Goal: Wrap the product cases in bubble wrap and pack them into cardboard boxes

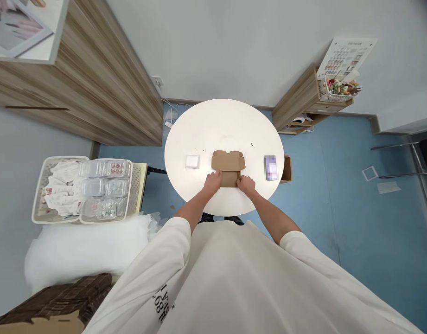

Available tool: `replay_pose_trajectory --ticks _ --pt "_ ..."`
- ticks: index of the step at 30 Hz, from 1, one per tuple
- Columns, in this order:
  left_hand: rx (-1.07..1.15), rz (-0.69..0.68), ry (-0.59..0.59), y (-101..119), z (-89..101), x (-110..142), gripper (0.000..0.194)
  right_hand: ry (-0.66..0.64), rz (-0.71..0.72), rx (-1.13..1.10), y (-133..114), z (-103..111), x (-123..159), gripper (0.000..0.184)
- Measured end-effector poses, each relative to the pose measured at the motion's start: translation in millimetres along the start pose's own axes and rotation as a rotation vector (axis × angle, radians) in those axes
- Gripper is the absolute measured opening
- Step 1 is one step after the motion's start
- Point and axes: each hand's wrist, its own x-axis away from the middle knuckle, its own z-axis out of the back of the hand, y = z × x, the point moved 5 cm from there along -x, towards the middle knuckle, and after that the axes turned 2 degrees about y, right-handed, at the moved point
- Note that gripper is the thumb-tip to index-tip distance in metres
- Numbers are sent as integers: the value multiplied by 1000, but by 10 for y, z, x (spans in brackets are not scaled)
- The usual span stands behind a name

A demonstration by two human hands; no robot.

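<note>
A small brown cardboard box (228, 162) lies on the white round table (220, 120), its lid flap raised toward the far side. My left hand (213, 182) grips the left wall of the box, fingers curled over the edge. At the opposite end, my right hand (246, 184) pinches the right wall near the front corner. Inside, the bottom of the box shows bare cardboard. To the left of it is a flat white square packet (192, 161). A purple and white packet (270, 167), partly blurred, lies to the right.
White baskets (130, 185) with clear plastic boxes and papers stand at the left, above white wrapping bags (88, 246). A brown bin (287, 169) sits beside the table's right edge. A wooden cabinet (303, 102) holds a flower basket (338, 88).
</note>
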Motion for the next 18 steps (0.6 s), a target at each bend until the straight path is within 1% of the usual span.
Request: replay_pose_trajectory --ticks 6,13,15,18 --pt "-6 2 11 -30 -63 -18 99 18 9 67 -62 19 -2 28" --pt "-18 2 31 -32 -66 -14 98 20 4 107 -102 36 15 30" --pt "-23 3 37 -37 -65 -13 98 2 57 126 -85 37 16 30" --pt "-22 -4 29 -50 -64 -9 98 -44 182 144 -33 62 48 34"
